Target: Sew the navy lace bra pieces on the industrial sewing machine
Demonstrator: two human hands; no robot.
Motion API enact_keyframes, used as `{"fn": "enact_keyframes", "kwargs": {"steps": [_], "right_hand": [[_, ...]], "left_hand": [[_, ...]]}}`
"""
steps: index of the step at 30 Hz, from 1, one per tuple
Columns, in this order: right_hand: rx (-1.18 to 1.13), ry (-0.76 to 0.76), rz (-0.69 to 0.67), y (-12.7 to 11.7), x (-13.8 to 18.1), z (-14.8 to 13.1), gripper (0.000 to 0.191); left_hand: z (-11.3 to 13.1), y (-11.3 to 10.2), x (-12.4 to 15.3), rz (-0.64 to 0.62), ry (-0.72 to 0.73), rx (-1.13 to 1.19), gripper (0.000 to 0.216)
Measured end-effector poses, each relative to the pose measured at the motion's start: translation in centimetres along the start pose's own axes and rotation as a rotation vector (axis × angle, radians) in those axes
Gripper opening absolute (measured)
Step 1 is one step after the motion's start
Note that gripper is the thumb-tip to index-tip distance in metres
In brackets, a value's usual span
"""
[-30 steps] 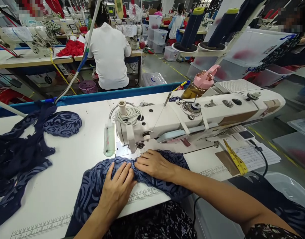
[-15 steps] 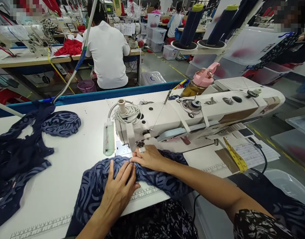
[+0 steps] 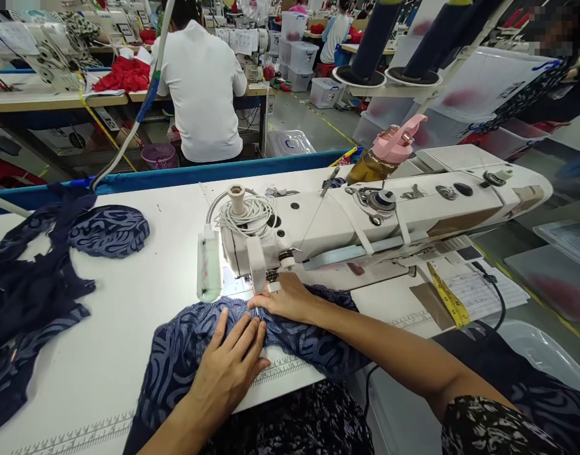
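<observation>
Navy lace fabric (image 3: 186, 354) lies on the white table (image 3: 129, 303) at approx 6 o'clock from the sewing machine (image 3: 366, 221), its far edge tucked under the needle area, its near edge hanging over the table front. L hand (image 3: 228, 363) rests flat on the lace, palm down, fingers spread and pointing to 1 o'clock, pressing, not gripping. R hand (image 3: 287, 300) sits at 1 o'clock from the L hand, just beside it, fingers curled loosely on the lace edge right at the presser foot; whether it pinches the cloth can't be told. Lace runs under both hands and spreads out to 3 o'clock below the R forearm. Lamp (image 3: 208, 268) on the machine head stands at 11 o'clock from the L hand. Pile of dark lace pieces (image 3: 38, 278) lies well apart at 9 o'clock. Yellow tape measure (image 3: 446, 297) at 3 o'clock, near the machine base. Pink-capped bottle (image 3: 387, 155) behind the machine at 1 o'clock. A person in a white shirt (image 3: 202, 88) sits at 12 o'clock, back turned, at another table.
</observation>
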State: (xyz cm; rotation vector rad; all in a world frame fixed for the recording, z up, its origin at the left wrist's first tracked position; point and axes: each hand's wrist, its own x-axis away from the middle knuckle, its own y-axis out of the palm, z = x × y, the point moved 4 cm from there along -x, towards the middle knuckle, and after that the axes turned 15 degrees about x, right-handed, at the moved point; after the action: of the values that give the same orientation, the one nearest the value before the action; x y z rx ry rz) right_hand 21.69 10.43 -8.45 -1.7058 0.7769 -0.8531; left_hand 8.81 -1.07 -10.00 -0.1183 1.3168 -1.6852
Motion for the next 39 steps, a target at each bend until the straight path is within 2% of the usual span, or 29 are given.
{"fn": "enact_keyframes", "kwargs": {"steps": [3,7,11,14,18,20,22,24,26,30,34,39], "right_hand": [[-0.014,0.015,0.018,0.0,-0.2,0.1,0.03],[-0.042,-0.031,0.072,-1.0,1.1,0.2,0.02],[-0.06,-0.093,0.145,-2.5,5.7,-0.2,0.014],[-0.039,-0.154,0.207,-2.2,10.1,-0.9,0.017],[0.115,-0.215,0.33,-0.3,15.3,-1.4,0.027],[0.147,-0.208,0.383,0.3,16.9,-1.3,0.04],[0.134,-0.194,0.42,0.5,17.5,-0.9,0.044],[0.093,-0.187,0.456,0.1,16.8,-0.5,0.035],[0.062,-0.166,0.473,-0.5,14.7,-0.1,0.023],[0.076,-0.044,0.401,-1.0,8.1,0.3,0.014],[0.083,-0.001,0.368,-0.1,3.4,0.1,0.026],[0.058,-0.005,0.327,0.9,2.1,0.6,0.031]], "left_hand": [[0.2,0.0,0.2,0.007,-0.004,-0.006,0.042],[0.2,-0.1,0.3,0.011,-0.026,0.006,0.039],[0.5,-0.4,-0.3,0.018,-0.034,0.007,0.038],[1.3,-0.9,-0.3,0.01,-0.024,-0.031,0.037],[3.1,-1.9,2.4,0.102,0.005,-0.055,0.04],[3.6,-2.5,4.6,0.17,-0.007,-0.035,0.041],[3.9,-3.3,6.1,0.195,-0.007,-0.023,0.04],[4.2,-3.8,6.1,0.15,0.022,-0.029,0.043],[4.4,-3.7,4.8,0.081,0.045,-0.063,0.049],[4.3,-1.5,1.4,-0.001,0.042,-0.162,0.051],[4.1,1.2,0.8,-0.111,0.065,-0.24,0.066],[4.1,1.1,1.9,-0.152,0.078,-0.263,0.072]]}}
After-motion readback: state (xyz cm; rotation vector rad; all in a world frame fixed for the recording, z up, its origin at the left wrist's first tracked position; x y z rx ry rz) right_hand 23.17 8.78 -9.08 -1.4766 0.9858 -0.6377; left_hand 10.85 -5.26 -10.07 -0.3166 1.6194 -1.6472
